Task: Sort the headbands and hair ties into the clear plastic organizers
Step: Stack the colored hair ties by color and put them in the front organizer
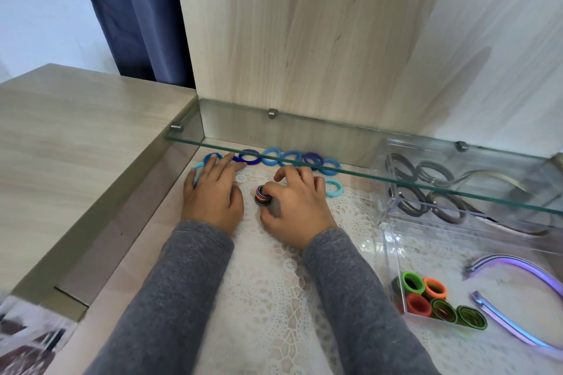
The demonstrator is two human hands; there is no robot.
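- A dark blue curtain (131, 15) hangs in folds at the upper left, in front of a white wall (36, 9).
- A tall light wood-grain panel (304, 24) stands upright at the back, just right of the curtain.
- A clear glass shelf (304, 137) runs across below the panel, its greenish front edge slanting down toward the right.
- Small metal supports (272, 113) hold the shelf at its back and left edges.
- A light wooden top (76, 137) fills the left side, higher than the recessed surface beside it.
- A white lace cloth (268, 298) covers the lower surface under the shelf.
- A blurred dark-and-white object (27, 341) sits at the lower left corner, too smeared to identify.
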